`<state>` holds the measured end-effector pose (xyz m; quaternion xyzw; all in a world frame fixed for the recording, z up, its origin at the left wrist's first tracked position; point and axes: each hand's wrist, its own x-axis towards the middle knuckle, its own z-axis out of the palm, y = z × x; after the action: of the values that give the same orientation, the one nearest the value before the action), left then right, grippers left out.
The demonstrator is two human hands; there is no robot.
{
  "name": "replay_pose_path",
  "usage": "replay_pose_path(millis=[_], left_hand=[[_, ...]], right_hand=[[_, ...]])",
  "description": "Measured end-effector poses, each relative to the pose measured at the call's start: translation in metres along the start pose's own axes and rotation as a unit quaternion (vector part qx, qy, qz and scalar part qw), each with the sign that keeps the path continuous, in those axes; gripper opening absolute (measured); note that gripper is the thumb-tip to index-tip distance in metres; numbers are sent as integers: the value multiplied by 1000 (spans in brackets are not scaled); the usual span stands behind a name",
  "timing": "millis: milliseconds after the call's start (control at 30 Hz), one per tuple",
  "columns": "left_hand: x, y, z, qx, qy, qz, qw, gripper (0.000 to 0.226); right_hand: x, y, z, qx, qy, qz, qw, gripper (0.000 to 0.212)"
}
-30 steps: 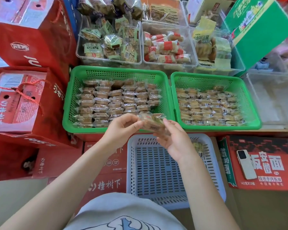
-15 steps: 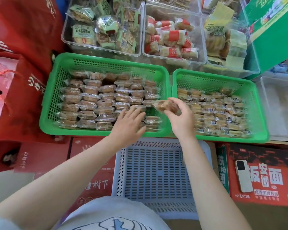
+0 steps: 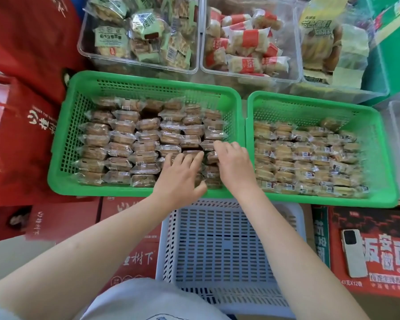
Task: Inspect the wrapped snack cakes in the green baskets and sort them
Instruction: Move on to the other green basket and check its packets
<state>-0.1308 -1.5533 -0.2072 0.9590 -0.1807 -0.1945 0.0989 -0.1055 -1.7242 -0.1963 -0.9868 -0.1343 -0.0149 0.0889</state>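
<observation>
- The red gift cartons point(image 3: 21, 125) stand at the far left, beside the left green basket point(image 3: 62, 158), which holds wrapped snack cakes point(image 3: 123, 139) packed in close rows.
- The left hand point(image 3: 179, 175) lies palm down over the near right corner of that basket, fingers point(image 3: 195, 158) straight and spread, resting flat on the top packets and gripping none.
- The right hand point(image 3: 232, 161) sits just beside it, reaching over the basket's right end; its fingers curl down onto a packet at the edge of the rows, but whether they pinch it or only press it cannot be told.
- The step in hand looks like settling a checked cake into the left basket's rows, or feeling out a fresh one.
- The next move likely calls for one packet to be lifted clear of its tight neighbours and turned for a look at its wrapper.
- Both forearms reach forward over the pale slotted basket point(image 3: 217, 250), which sits nearer the person and appears to have little or nothing in it.
- The right green basket point(image 3: 379, 158) touches the left one and carries its own rows of cakes, untouched by either hand.
- A phone point(image 3: 353, 252) lies on a red carton at the near right.
</observation>
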Motion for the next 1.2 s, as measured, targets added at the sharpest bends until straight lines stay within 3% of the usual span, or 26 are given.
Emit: replay_pose_path(millis=[100, 233, 300, 433, 867, 967, 1200], left_hand=[[1, 0, 3, 4, 11, 1, 1000, 85], [0, 0, 3, 11, 12, 12, 1000, 79], [2, -1, 4, -2, 1, 22, 1000, 72], [5, -2, 4, -23, -38, 25, 999, 67], [4, -1, 3, -23, -52, 12, 998, 67], [4, -1, 3, -26, -52, 11, 998, 67], [3, -1, 2, -28, -54, 9, 998, 67]], right_hand=[[0, 5, 6, -12, -56, -25, 998, 23], [0, 8, 13, -11, -169, -12, 985, 32], [8, 7, 9, -4, -158, -12, 987, 29], [29, 11, 4, 26, -58, 19, 998, 23], [46, 13, 15, 79, -49, 14, 996, 14], [47, 15, 7, 90, -102, -11, 991, 17], [61, 10, -13, 94, -217, 36, 971, 19]])
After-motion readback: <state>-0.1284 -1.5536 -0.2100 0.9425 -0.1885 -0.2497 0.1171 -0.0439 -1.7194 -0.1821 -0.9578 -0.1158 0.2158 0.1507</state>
